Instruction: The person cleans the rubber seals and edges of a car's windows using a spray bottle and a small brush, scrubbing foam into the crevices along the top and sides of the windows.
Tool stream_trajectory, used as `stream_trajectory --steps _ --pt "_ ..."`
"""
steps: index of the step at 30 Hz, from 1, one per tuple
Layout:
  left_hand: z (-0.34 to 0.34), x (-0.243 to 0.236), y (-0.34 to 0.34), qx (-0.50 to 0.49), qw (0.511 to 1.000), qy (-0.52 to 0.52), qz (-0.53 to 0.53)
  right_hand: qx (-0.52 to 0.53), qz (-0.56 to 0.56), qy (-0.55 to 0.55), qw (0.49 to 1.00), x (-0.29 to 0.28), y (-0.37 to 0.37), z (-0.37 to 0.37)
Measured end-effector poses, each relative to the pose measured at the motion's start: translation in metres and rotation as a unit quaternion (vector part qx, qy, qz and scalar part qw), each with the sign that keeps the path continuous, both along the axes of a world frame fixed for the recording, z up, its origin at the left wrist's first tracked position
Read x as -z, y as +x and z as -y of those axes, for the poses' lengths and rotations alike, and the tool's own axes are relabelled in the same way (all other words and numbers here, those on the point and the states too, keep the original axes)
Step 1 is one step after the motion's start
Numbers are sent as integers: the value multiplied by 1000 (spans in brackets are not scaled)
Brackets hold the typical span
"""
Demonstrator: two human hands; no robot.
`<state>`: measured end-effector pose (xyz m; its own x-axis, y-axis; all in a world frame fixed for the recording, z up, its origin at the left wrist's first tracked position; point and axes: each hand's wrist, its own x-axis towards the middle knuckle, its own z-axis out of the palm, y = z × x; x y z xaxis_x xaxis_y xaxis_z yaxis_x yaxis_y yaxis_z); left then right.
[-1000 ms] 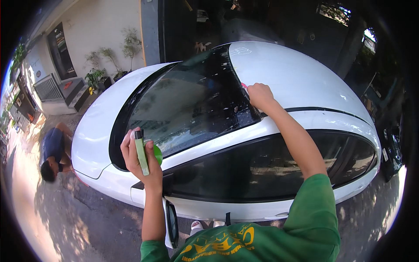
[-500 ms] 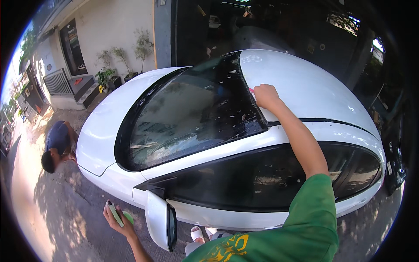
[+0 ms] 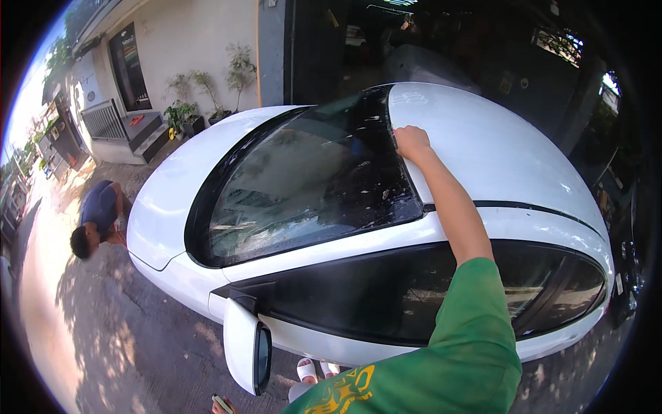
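Note:
A white car (image 3: 496,138) with a dark windshield (image 3: 310,165) stands in front of me. My right hand (image 3: 412,143) is closed in a fist at the windshield's upper edge, where the glass meets the roof. A sliver of a small pink thing shows at its fingers; the rest is hidden in the fist. Pale spots and streaks mark the dark glass below it. Down at the lower edge of the picture, my left hand (image 3: 219,408) is mostly cut off. Its fingers hold a flat pale-green pad (image 3: 223,404), seen edge-on, below the white side mirror (image 3: 241,345).
The side mirror juts out close to my left arm. Another person (image 3: 100,214) bends down by the car's front end. Potted plants (image 3: 185,119) and steps (image 3: 148,143) line the house wall behind. Dark side windows (image 3: 358,297) lie under my right arm.
My right hand has slid slightly farther along the windshield's top edge, away from me. My left hand has dropped toward the lower edge with the pale-green pad. The view has shifted a little.

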<state>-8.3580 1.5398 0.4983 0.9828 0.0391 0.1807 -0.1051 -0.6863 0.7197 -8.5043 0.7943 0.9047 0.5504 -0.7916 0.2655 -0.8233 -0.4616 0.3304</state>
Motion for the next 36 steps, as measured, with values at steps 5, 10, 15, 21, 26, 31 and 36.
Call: stream_trajectory --steps 5,10,15,21,26,31,36 --pt "1 31 -17 12 997 -12 -77 -33 -7 40 999 -18 -37 -96" --pt "32 47 -9 64 997 50 1 -73 -61 75 993 -42 -86 -170" --pt "38 63 -7 46 996 40 61 -92 8 84 992 -47 -125 -211" --pt "19 11 -41 -41 998 38 5 -262 290 400 829 20 -118 -284" --pt "-36 20 -56 -152 987 59 -8 -268 299 569 718 122 -74 -336" --pt "-101 42 -84 -255 962 86 -54 -285 229 694 620 162 -44 -395" --pt "-149 57 -85 -299 940 83 -138 -277 239 726 582 177 11 -458"
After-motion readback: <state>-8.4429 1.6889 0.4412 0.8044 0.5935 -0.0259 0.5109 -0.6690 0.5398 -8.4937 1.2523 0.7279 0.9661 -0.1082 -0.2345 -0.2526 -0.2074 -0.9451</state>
